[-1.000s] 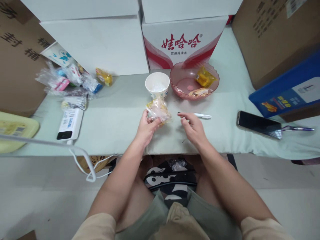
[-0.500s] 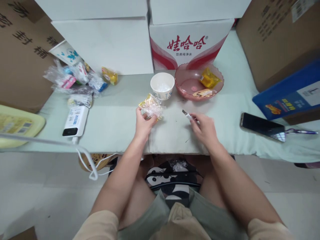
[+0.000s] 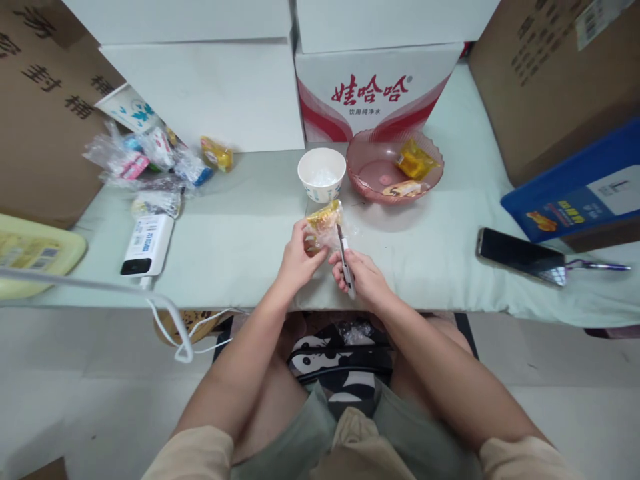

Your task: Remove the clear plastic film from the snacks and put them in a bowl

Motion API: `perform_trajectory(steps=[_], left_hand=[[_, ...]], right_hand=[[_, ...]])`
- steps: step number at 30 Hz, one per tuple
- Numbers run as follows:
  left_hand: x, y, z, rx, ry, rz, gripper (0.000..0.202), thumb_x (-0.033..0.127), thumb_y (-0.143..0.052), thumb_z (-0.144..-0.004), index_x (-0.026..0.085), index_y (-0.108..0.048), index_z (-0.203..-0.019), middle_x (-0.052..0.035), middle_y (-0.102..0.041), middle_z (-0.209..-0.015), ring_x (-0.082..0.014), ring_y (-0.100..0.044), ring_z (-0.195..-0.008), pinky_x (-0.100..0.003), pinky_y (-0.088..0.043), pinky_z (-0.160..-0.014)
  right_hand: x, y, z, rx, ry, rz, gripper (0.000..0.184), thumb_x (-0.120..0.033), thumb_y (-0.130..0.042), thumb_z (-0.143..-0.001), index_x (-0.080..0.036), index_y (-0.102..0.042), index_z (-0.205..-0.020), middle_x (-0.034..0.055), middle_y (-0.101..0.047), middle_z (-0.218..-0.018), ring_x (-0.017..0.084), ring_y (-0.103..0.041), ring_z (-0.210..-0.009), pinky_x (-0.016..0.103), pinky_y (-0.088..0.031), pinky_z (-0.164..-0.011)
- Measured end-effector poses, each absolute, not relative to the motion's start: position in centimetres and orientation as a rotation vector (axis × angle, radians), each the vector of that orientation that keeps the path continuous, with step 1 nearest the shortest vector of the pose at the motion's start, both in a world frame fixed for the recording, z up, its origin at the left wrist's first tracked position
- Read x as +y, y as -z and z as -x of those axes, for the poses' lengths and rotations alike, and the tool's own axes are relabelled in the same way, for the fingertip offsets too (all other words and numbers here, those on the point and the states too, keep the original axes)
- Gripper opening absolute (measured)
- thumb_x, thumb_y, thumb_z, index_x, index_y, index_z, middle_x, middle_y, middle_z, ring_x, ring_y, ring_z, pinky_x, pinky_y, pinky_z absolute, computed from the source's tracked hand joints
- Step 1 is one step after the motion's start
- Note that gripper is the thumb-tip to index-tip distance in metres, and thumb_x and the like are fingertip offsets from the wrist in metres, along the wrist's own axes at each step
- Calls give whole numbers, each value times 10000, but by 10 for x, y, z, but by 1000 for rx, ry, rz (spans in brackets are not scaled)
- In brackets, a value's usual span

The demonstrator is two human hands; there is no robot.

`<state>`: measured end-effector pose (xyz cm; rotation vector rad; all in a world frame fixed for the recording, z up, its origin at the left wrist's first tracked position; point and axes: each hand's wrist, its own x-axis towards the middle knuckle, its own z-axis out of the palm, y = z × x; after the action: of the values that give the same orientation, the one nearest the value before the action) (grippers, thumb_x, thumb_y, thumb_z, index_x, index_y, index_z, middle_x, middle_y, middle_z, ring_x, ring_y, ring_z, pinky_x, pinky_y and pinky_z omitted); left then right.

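Note:
My left hand (image 3: 303,255) is closed on a crinkly clear-and-yellow plastic snack packet (image 3: 325,223), held just above the table in front of the white paper cup (image 3: 306,179). A white-handled utility knife (image 3: 347,267) is gripped in my right hand (image 3: 367,275), its blade pointing away from me. The blade tip meets the packet's right side; I cannot tell whether it has cut in. Clear plastic lies inside the cup. Right of the cup stands a pink translucent bowl (image 3: 367,190) with a yellow packet (image 3: 416,160) and another wrapped snack (image 3: 403,189) in it.
Wrapped items (image 3: 150,157) and a tipped paper cup (image 3: 129,110) lie at the left, near a white power bank (image 3: 149,245) with a cable. A small yellow packet (image 3: 217,155) sits by the white boxes (image 3: 200,97). At the right are a phone (image 3: 520,255) and a blue box (image 3: 575,187).
My right hand has come left with the knife, bringing the blade to the packet. My left hand has shifted slightly right and turned the packet, showing more of its yellow side.

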<state>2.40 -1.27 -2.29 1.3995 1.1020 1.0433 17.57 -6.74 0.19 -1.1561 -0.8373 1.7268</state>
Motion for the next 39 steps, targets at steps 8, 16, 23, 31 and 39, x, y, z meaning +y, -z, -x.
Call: perform_trajectory(steps=[8, 16, 23, 31, 39], left_hand=[[-20, 20, -26, 1063, -1015, -1500, 593, 263, -789, -733, 244, -498, -1249, -76, -691, -1169, -196, -703, -1002, -323, -569, -870], [-18, 0, -30, 1045, -1213, -1115, 695, 308, -882, -620, 272, -446, -1160, -35, -676, -1101, -166, -698, -966, -275, -557, -861], [-3, -2, -9, 1091, -1387, -1017, 949, 347, -916, -576, 399, -344, -1332, -46, -543, -1395, -184, -642, -1146, -270, -538, -880], [-12, 9, -13, 1219, -977, -1518, 681, 342, -876, -596, 248, -520, -1169, -29, -654, -1039, -191, -658, -891, -311, -512, -854], [-10, 4, -18, 1286, -1125, -1317, 334, 518, -727, -784, 212, -634, -881, -26, -664, -865, -203, -627, -882, -295, -503, -792]], right_hand=[[-68, 4, -175, -856, -1678, 1194, 506, -714, -609, -764, -219, -548, -852, -54, -537, -593, 96, -493, -469, 228, -406, -462], [-74, 9, -175, -969, -1772, 1228, 431, -628, -583, -834, -197, -572, -824, -50, -540, -581, 103, -526, -478, 239, -453, -480], [-71, 6, -214, -1566, -1183, 1536, 318, -458, -507, -916, -196, -681, -866, 28, -586, -711, 190, -579, -679, 319, -486, -642], [-68, 13, -262, -1770, -511, 1858, 549, -115, -475, -792, -173, -643, -1311, 121, -630, -1061, 258, -636, -952, 397, -527, -861], [-76, 7, -250, -1824, -379, 1577, 516, -216, -551, -828, -194, -567, -1344, 173, -556, -1341, 325, -547, -1254, 518, -453, -1064]])
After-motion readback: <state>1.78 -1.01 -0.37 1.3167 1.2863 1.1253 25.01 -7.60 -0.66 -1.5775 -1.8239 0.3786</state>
